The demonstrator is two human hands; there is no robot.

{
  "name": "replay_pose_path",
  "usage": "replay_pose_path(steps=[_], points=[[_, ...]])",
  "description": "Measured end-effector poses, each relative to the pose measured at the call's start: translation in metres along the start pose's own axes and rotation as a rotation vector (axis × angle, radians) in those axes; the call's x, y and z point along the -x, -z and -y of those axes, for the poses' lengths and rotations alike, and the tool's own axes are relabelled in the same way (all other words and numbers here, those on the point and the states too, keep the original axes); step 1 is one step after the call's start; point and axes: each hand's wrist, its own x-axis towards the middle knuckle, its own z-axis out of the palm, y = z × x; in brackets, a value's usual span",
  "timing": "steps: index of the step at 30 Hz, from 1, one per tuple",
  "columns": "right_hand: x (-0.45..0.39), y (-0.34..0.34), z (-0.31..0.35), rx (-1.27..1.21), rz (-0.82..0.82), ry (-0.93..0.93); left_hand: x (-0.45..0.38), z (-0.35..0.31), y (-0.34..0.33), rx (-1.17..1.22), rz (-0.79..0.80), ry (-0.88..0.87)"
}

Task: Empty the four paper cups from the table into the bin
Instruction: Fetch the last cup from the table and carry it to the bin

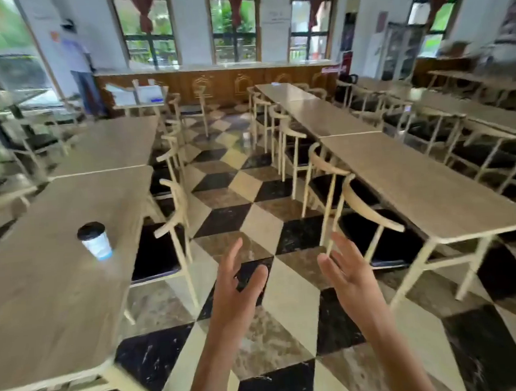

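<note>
One paper cup [95,241] with a black lid and a white and blue wall stands upright on the wooden table [52,289] at the left, near its right edge. My left hand [237,283] and my right hand [349,270] are both held out over the aisle floor, fingers spread, holding nothing. The cup is well to the left of my left hand. No bin is in view.
Long rows of wooden tables [418,190] with pale chairs [173,231] flank a checkered floor aisle [251,202]. A chair stands tucked beside the cup's table. A person [80,67] stands at the far left wall by a wooden counter [218,82].
</note>
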Motion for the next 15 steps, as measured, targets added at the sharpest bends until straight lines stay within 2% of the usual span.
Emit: replay_pose_path(steps=[4,8,15], points=[[-0.034,-0.142,0.029,-0.015,0.218,0.048,-0.023,0.008,0.131,-0.006,-0.278,0.017],[-0.059,-0.246,0.048,-0.047,0.379,0.046,-0.042,0.021,0.230,-0.033,-0.439,-0.021],[-0.123,-0.365,0.044,-0.050,0.560,0.040,-0.089,0.044,0.315,-0.156,-0.619,0.035]])
